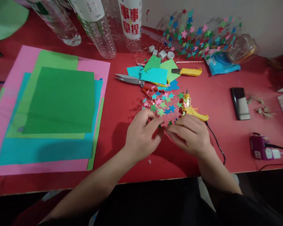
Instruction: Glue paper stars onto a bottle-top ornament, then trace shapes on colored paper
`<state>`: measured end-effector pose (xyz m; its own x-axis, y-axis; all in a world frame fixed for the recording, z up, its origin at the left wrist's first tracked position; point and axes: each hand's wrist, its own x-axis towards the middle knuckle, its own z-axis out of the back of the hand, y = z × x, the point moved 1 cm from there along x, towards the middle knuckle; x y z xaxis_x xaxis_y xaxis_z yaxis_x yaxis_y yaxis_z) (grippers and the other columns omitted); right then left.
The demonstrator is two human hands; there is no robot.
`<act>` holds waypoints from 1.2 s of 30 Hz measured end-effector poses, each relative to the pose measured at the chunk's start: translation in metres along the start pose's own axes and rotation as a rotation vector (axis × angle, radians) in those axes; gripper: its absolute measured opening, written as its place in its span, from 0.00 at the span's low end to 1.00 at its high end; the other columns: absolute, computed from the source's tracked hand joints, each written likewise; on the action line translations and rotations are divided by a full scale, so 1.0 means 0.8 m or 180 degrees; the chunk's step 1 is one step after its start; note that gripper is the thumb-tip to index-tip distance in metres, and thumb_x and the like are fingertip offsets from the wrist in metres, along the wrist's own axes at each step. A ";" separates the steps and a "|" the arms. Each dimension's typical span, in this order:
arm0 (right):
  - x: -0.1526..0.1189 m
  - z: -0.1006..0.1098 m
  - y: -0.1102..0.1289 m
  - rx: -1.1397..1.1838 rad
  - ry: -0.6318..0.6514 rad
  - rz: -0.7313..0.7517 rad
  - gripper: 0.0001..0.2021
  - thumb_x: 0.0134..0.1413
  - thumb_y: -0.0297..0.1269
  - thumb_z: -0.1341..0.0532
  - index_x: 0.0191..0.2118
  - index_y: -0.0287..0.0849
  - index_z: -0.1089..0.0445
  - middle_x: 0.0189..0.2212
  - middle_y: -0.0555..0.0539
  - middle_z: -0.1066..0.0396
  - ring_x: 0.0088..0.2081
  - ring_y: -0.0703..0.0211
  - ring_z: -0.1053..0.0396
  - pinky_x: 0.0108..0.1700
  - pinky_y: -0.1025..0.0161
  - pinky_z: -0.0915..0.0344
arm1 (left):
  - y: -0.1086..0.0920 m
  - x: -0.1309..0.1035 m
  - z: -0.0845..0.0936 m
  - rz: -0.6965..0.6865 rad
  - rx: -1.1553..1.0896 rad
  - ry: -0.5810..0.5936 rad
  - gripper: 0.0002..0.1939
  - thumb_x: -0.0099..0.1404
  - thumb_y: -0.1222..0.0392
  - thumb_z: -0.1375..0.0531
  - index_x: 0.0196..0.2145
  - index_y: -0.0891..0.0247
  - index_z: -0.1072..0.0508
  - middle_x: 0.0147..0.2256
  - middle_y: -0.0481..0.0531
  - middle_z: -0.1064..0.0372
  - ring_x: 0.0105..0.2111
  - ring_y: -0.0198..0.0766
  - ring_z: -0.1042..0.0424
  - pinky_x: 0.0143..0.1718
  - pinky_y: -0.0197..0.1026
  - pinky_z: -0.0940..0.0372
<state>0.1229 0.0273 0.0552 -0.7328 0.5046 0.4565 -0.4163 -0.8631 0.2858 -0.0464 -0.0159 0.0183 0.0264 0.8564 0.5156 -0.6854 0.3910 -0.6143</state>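
In front of me is a clear, shiny plastic piece covered with small pink, green and blue stars. My left hand is closed, its thumb and fingers pinching at the near edge of this piece. From the other side, my right hand has its fingers pressed together at the same edge, fingertips close to the left ones. Whatever small bit lies between the fingertips is hidden. Just beyond the right hand rests a yellow glue gun with a black cord. Scissors lie behind the star-covered piece.
Coloured sheets are stacked at left. Bottles stand at the back. A star-covered clear bottle lies by the wall. A yellow box cutter rests near paper scraps. At right are a phone and a purple power adapter.
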 end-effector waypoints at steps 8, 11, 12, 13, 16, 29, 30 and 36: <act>-0.002 -0.001 -0.003 0.0132 0.0099 -0.0072 0.04 0.54 0.26 0.38 0.36 0.40 0.29 0.27 0.49 0.30 0.28 0.62 0.38 0.32 0.62 0.38 | 0.002 -0.001 -0.002 -0.0022 -0.0242 -0.0007 0.11 0.56 0.73 0.40 0.37 0.65 0.28 0.35 0.52 0.37 0.34 0.37 0.35 0.30 0.38 0.38; -0.002 -0.001 -0.004 0.0132 0.0110 -0.0075 0.04 0.55 0.26 0.38 0.37 0.39 0.29 0.27 0.48 0.30 0.29 0.62 0.38 0.32 0.62 0.39 | 0.001 -0.001 -0.003 -0.0088 -0.0210 -0.0012 0.11 0.56 0.73 0.41 0.37 0.65 0.28 0.35 0.53 0.36 0.35 0.37 0.35 0.31 0.38 0.37; -0.002 -0.001 -0.003 0.0118 0.0102 -0.0061 0.04 0.55 0.26 0.38 0.37 0.39 0.29 0.27 0.48 0.30 0.29 0.62 0.37 0.32 0.61 0.39 | 0.000 -0.001 -0.003 -0.0108 -0.0200 -0.0027 0.11 0.56 0.73 0.41 0.37 0.65 0.29 0.35 0.53 0.36 0.35 0.37 0.35 0.32 0.39 0.37; -0.002 -0.001 -0.003 0.0101 0.0088 -0.0047 0.04 0.55 0.26 0.38 0.37 0.39 0.29 0.27 0.48 0.30 0.29 0.61 0.37 0.31 0.61 0.39 | 0.000 0.000 -0.004 -0.0120 -0.0197 -0.0039 0.11 0.56 0.73 0.41 0.37 0.65 0.29 0.35 0.53 0.36 0.35 0.37 0.35 0.33 0.39 0.36; -0.003 -0.002 -0.004 0.0081 0.0063 -0.0028 0.05 0.54 0.25 0.38 0.38 0.39 0.28 0.27 0.48 0.29 0.29 0.61 0.36 0.31 0.61 0.39 | -0.001 -0.001 -0.004 -0.0110 -0.0196 -0.0050 0.09 0.57 0.73 0.41 0.37 0.64 0.29 0.35 0.52 0.36 0.36 0.37 0.35 0.35 0.40 0.36; -0.007 -0.005 -0.004 0.0010 0.0039 -0.0115 0.07 0.54 0.26 0.37 0.39 0.40 0.30 0.27 0.48 0.28 0.29 0.60 0.36 0.32 0.60 0.39 | -0.002 -0.001 -0.005 0.0009 -0.0317 0.0012 0.08 0.58 0.71 0.41 0.36 0.63 0.30 0.36 0.52 0.35 0.37 0.36 0.33 0.35 0.39 0.35; -0.008 -0.005 -0.004 0.0009 0.0042 -0.0112 0.07 0.54 0.26 0.37 0.39 0.40 0.30 0.27 0.48 0.28 0.29 0.60 0.36 0.32 0.60 0.38 | -0.002 -0.001 -0.004 0.0015 -0.0341 0.0013 0.08 0.58 0.71 0.41 0.36 0.63 0.30 0.36 0.52 0.35 0.37 0.37 0.33 0.35 0.39 0.35; -0.008 -0.005 -0.002 -0.0019 0.0061 -0.0186 0.06 0.55 0.27 0.38 0.39 0.41 0.30 0.28 0.49 0.28 0.29 0.61 0.36 0.32 0.61 0.38 | -0.002 0.001 -0.003 0.0021 -0.0476 -0.0019 0.08 0.59 0.69 0.40 0.37 0.63 0.29 0.37 0.52 0.36 0.36 0.35 0.34 0.32 0.37 0.36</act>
<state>0.1261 0.0258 0.0484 -0.7172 0.5538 0.4230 -0.4619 -0.8323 0.3066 -0.0433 -0.0150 0.0180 0.0175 0.8572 0.5147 -0.5695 0.4316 -0.6995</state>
